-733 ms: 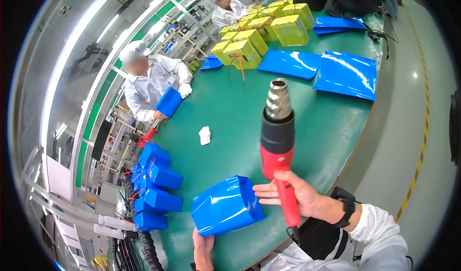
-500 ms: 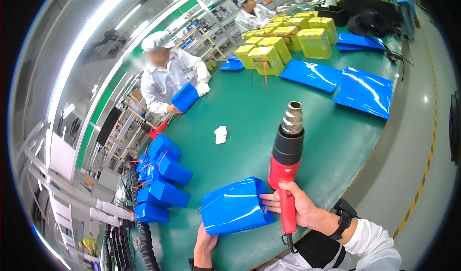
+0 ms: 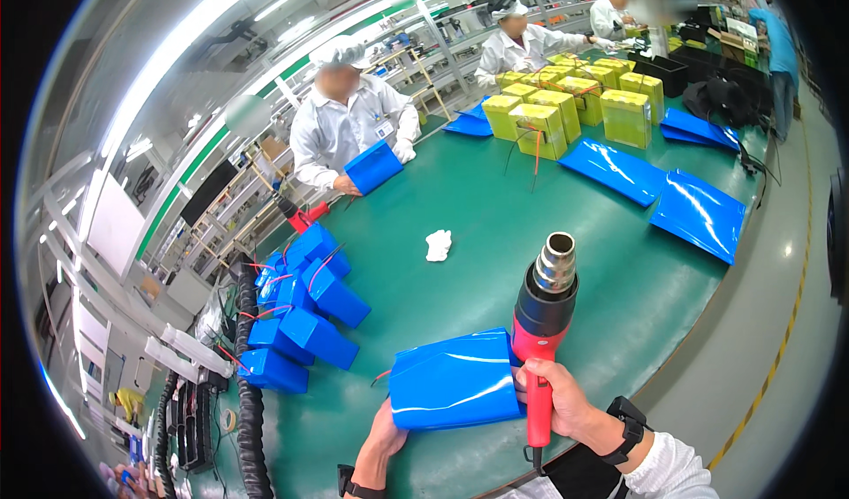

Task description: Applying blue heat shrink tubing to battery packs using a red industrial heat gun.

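My right hand [image 3: 559, 400] grips the red handle of a red and black heat gun [image 3: 541, 322], its metal nozzle pointing up and away from me. My left hand [image 3: 380, 441] holds the near left end of a blue film-wrapped block [image 3: 455, 390] lying on the green table [image 3: 495, 234]. The heat gun stands right beside the block's right end, and my right fingers touch that end.
Several blue wrapped blocks [image 3: 301, 322] are piled at the table's left edge. A white rag [image 3: 438, 244] lies mid-table. Flat blue sleeves [image 3: 699, 211] and yellow blocks [image 3: 566, 105] sit farther back. A person in white [image 3: 349, 132] across holds a blue block; others work behind.
The view has tilted and shifted. The heat gun has come down and closer to the blue block, and my right fingers have closed in against the block's end.
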`<state>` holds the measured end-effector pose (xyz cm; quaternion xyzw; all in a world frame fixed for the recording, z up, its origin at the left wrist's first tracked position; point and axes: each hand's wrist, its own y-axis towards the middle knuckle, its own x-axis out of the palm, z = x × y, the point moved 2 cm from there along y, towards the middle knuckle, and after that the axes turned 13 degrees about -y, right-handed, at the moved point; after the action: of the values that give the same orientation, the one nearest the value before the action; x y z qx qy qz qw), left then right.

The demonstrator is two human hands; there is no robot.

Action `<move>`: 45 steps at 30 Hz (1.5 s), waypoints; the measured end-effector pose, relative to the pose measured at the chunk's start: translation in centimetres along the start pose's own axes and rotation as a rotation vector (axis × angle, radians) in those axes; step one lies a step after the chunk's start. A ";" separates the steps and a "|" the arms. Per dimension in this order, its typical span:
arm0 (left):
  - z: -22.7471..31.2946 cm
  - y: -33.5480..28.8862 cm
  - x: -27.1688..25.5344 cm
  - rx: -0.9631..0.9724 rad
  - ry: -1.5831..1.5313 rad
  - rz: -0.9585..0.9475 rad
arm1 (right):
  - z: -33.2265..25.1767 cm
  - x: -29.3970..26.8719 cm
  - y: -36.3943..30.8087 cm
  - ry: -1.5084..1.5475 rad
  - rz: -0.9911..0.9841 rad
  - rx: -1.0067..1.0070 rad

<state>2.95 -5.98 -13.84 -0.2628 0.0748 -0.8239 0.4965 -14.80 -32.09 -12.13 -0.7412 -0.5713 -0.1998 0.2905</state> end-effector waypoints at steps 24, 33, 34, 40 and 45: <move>-0.7 0.0 -0.2 0.047 -0.047 -0.084 | -4.2 2.0 -2.6 0.044 0.195 -0.103; -1.0 -1.2 -0.9 0.238 -0.133 -0.141 | -11.3 -7.0 -10.7 -0.676 0.738 -0.426; -1.1 -1.2 -1.1 0.279 -0.137 -0.111 | -12.0 -7.4 -11.9 -0.760 0.806 -0.427; -1.3 -1.2 -2.5 0.323 -0.052 -0.172 | -13.5 -9.3 -16.4 -1.289 1.180 -0.643; -2.0 -1.5 -3.0 0.425 0.030 -0.093 | -13.6 -9.1 -16.7 -1.544 1.255 -0.688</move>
<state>1.88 -2.92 -16.01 -0.1432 -0.1052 -0.8469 0.5011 -32.79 -44.72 -4.26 -0.8727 -0.0273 0.3614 -0.3271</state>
